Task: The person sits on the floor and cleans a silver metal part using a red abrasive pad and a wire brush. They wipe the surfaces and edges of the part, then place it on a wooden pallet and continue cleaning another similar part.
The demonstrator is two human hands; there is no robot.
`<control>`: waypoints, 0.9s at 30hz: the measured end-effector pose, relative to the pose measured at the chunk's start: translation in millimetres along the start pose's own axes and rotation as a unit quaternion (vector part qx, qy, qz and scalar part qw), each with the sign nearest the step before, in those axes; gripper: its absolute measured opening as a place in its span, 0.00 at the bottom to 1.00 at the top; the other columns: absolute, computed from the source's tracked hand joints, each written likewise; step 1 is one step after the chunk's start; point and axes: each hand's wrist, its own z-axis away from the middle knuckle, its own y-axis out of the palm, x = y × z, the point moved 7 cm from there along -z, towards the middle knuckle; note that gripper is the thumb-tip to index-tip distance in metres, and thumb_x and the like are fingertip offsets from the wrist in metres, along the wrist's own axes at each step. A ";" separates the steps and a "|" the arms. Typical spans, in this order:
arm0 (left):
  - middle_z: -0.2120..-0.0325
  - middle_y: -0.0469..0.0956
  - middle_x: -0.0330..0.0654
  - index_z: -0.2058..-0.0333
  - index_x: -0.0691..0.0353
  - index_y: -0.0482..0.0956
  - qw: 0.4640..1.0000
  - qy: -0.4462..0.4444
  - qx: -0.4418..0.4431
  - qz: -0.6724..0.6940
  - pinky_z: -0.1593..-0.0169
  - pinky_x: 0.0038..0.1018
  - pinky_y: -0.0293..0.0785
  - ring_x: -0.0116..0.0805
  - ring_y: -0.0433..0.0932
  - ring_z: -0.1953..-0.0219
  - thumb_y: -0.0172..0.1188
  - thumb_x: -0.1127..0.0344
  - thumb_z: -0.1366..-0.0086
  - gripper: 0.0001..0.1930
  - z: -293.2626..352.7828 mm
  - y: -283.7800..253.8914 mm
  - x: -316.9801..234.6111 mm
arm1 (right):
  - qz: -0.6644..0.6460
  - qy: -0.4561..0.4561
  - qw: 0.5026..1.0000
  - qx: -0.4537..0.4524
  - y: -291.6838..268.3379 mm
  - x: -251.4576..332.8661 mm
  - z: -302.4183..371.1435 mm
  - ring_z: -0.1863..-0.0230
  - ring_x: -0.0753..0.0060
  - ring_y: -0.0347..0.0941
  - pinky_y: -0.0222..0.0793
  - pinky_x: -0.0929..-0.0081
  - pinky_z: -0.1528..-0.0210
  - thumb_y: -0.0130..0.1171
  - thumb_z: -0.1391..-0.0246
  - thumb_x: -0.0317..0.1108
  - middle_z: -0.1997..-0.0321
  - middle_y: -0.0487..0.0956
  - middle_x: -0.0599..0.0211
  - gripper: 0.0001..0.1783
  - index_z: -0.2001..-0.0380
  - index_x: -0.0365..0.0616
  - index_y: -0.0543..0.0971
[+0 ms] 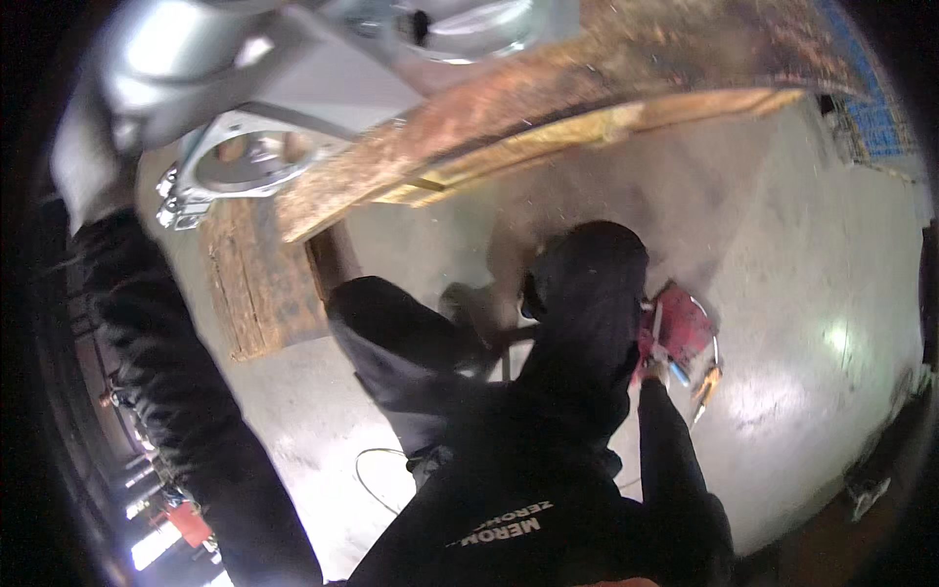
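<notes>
Left hand (pixel 93 176) far out; right hand (pixel 652 371) low

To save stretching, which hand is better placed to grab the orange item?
Probably your right hand: it is at the red item, near the orange item; your left hand is across by the silver metal.

Toward ten o'clock, the left hand (pixel 91 174) reaches beside a blurred silvery metal cylinder (pixel 171 44); contact is unclear. Near four o'clock, the right hand (pixel 652 372) is at a red container (pixel 688 321) on the grey floor (pixel 817 323), beside a blue-handled tool (pixel 679 373). A rough wooden worktop (pixel 509 108) curves from eleven to one o'clock.
</notes>
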 end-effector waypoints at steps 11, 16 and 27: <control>0.53 0.82 0.57 0.48 0.61 0.80 0.996 0.006 -0.039 0.085 0.47 0.38 0.77 0.49 0.83 0.51 0.58 0.52 0.30 0.21 -25.8 -9.9 -42.4 | -0.045 -0.093 0.992 -0.074 -46.7 204.3 177.6 0.82 0.68 0.72 0.68 0.64 0.79 0.58 0.36 0.63 0.81 0.74 0.69 0.31 0.57 0.41 0.79; 0.48 0.79 0.59 0.45 0.60 0.80 0.996 0.045 -0.009 0.078 0.39 0.43 0.73 0.59 0.79 0.44 0.58 0.40 0.34 0.31 -36.2 0.8 -20.7 | -0.198 -0.329 0.912 -0.147 -12.4 470.4 314.3 0.79 0.81 0.70 0.64 0.75 0.80 0.52 0.28 0.56 0.76 0.73 0.74 0.25 0.47 0.47 0.78; 0.49 0.79 0.48 0.51 0.54 0.84 0.888 0.333 0.226 -0.221 0.38 0.50 0.69 0.50 0.76 0.41 0.50 0.45 0.29 0.23 -32.5 45.6 -104.4 | 0.060 -0.735 0.656 -0.160 199.3 709.2 554.2 0.56 0.44 0.83 0.80 0.54 0.54 0.62 0.39 0.31 0.50 0.80 0.45 0.31 0.32 0.50 0.71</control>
